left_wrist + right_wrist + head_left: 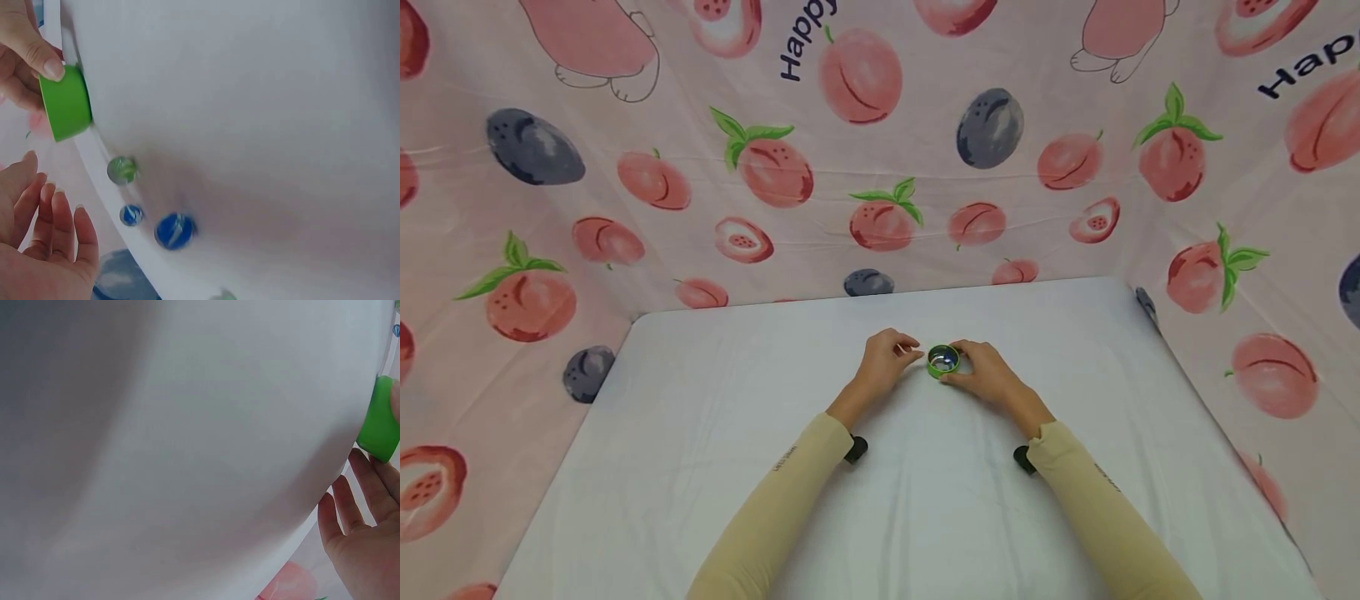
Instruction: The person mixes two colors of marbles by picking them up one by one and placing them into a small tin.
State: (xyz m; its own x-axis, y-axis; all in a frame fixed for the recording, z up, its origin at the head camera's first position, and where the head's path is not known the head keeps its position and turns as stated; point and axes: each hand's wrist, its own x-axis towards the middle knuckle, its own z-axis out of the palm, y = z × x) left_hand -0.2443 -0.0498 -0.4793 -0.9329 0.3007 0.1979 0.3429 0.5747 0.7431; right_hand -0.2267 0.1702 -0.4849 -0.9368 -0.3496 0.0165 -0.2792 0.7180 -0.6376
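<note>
A small bright green cup (935, 372) stands on the white-covered table, its inside shiny with a bluish patch. My right hand (988, 372) holds it between thumb and fingers from the right; the same grip on the green wall (379, 422) shows in the right wrist view. Just left of the cup, my left hand (883, 365) has loosely bent fingers and nothing visible in them. Near it in the left wrist view lie a green glass marble (122, 170), a small blue marble (131, 215) and a larger blue marble (174, 231). The left hand hides them in the head view.
A further greenish thing (225, 295) is cut off at the left wrist view's lower edge. White cloth (925, 500) covers the table. Pink fruit-printed fabric (820, 242) hangs along its back and both sides.
</note>
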